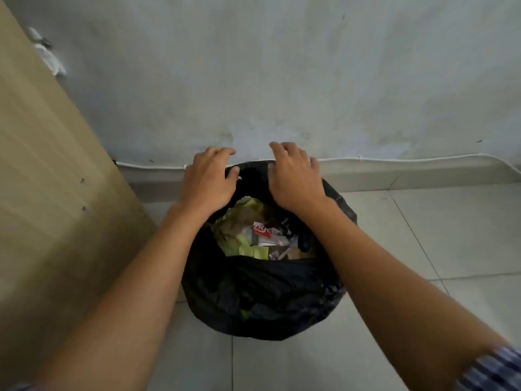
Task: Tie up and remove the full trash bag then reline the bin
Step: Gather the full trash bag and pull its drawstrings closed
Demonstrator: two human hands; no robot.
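Reaching: 2 hands at far rim of black trash bag (262, 294). Left hand (208, 180), right hand (294, 177): fingers loosely curled, grasp undeterminable. Rubbish (253, 235) visible inside.

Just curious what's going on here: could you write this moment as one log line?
step: gather bag top | left hand: on far rim | right hand: on far rim | bag: open, full, untied

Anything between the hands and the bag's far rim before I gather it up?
Nothing visible: the left hand and right hand are at the far rim of the black trash bag, fingers curled over its edge.
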